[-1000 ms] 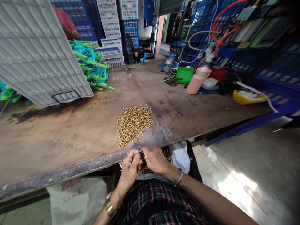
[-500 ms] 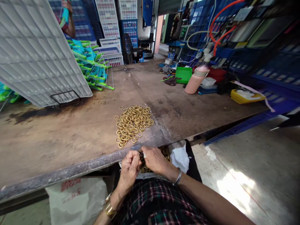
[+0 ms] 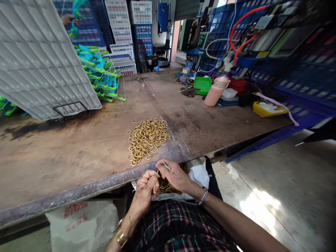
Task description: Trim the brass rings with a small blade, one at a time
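My left hand (image 3: 146,187) pinches a brass ring (image 3: 155,182) between thumb and fingers, just past the table's front edge. Close beside it, my right hand (image 3: 176,176) is closed around a small tool (image 3: 167,167); a greyish end shows by the index finger, while the rest is hidden in the grip. Under both hands, an open bag of loose brass rings (image 3: 168,187) rests on my lap. A pile of similar rings (image 3: 148,138) lies on the table, just ahead of my hands.
The wooden table (image 3: 65,150) bears a tall white ribbed panel (image 3: 49,59) at left, with green and turquoise pieces behind it. A pink bottle (image 3: 214,92), green tray (image 3: 202,85) and yellow tray (image 3: 269,109) stand at right. A white cloth (image 3: 199,175) lies beside the bag. A co-worker's hand (image 3: 68,20) shows at the back.
My right hand has turned and shifted slightly from the left, so the ring in my left fingers now shows. The co-worker's hand at the back has moved left. The view has shifted slightly.
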`<act>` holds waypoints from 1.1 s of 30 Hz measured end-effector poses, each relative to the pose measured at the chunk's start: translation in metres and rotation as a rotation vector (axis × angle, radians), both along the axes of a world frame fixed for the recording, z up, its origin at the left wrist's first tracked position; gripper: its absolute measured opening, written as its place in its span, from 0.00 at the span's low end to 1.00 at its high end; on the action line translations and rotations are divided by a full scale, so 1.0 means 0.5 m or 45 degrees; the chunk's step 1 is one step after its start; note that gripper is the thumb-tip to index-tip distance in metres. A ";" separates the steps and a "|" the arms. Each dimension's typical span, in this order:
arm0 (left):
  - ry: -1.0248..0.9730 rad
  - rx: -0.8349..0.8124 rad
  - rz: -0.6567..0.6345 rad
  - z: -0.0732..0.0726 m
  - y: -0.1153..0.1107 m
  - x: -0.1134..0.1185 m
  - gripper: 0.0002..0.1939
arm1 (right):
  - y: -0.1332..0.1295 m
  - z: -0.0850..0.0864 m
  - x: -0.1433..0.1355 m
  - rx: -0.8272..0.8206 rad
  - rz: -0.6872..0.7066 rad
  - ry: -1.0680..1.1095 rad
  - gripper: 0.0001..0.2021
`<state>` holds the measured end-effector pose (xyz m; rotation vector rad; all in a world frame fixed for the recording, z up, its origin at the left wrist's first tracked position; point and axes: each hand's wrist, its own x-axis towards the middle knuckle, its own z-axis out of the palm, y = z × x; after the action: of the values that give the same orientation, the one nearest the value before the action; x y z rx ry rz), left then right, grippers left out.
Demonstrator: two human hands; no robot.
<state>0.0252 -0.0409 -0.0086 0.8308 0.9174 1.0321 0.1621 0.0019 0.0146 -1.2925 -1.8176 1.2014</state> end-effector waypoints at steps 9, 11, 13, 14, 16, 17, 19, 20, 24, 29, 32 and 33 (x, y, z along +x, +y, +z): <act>-0.256 -0.198 0.154 0.017 0.000 0.003 0.11 | -0.019 -0.028 0.030 0.058 -0.049 -0.110 0.10; -0.343 -0.273 0.209 0.025 0.005 -0.001 0.12 | -0.023 -0.032 0.045 0.070 0.034 -0.191 0.09; -0.400 -0.334 0.238 0.028 0.009 -0.003 0.12 | -0.028 -0.032 0.051 0.075 0.070 -0.246 0.08; -0.417 -0.355 0.245 0.027 0.010 -0.003 0.11 | -0.031 -0.032 0.051 0.084 0.048 -0.246 0.08; -0.421 -0.376 0.258 0.025 0.012 -0.002 0.11 | -0.035 -0.029 0.042 0.120 -0.029 -0.197 0.07; -0.410 -0.379 0.269 0.024 0.012 -0.001 0.12 | -0.036 -0.028 0.036 0.142 -0.060 -0.163 0.07; -0.376 -0.370 0.298 0.021 0.011 0.003 0.13 | -0.038 -0.025 0.022 0.182 -0.081 -0.116 0.09; -0.361 -0.354 0.314 0.020 0.010 0.005 0.13 | -0.039 -0.024 0.015 0.201 -0.073 -0.105 0.09; -0.286 -0.269 0.379 0.009 0.008 0.011 0.16 | -0.043 -0.023 -0.001 0.231 -0.019 -0.141 0.11; -0.046 -0.193 0.393 -0.008 0.003 0.014 0.20 | -0.044 -0.019 -0.006 0.237 0.035 -0.326 0.13; -0.023 -0.200 0.369 -0.007 0.001 0.022 0.20 | -0.042 -0.018 -0.007 0.232 0.044 -0.457 0.12; -0.051 -0.220 0.360 -0.005 0.000 0.025 0.20 | -0.041 -0.018 -0.007 0.224 0.042 -0.492 0.12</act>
<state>0.0379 -0.0409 -0.0112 0.5439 1.0942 1.1894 0.1586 -0.0188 0.0056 -1.4709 -2.1673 0.8235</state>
